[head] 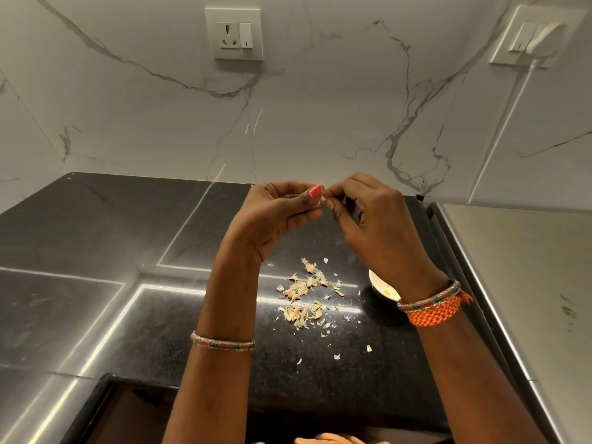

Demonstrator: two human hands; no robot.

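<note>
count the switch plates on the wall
2. One switch plate with a socket sits top centre on the wall; the other switch plate is at top right, partly covered by a white plug. None looks hidden.

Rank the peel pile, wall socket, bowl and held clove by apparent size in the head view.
1. peel pile
2. socket
3. bowl, partly hidden, so its place is unsure
4. clove, mostly covered by fingers

A speckled black stone countertop (96, 235) meets a white, grey-veined marble wall (320, 107) at the far side. The wall carries a white socket plate (234, 33) and, far right, a white switch plate (535, 36). Pale papery scraps (304, 299) litter the counter, a small white bowl (379, 283) to their right.
</note>
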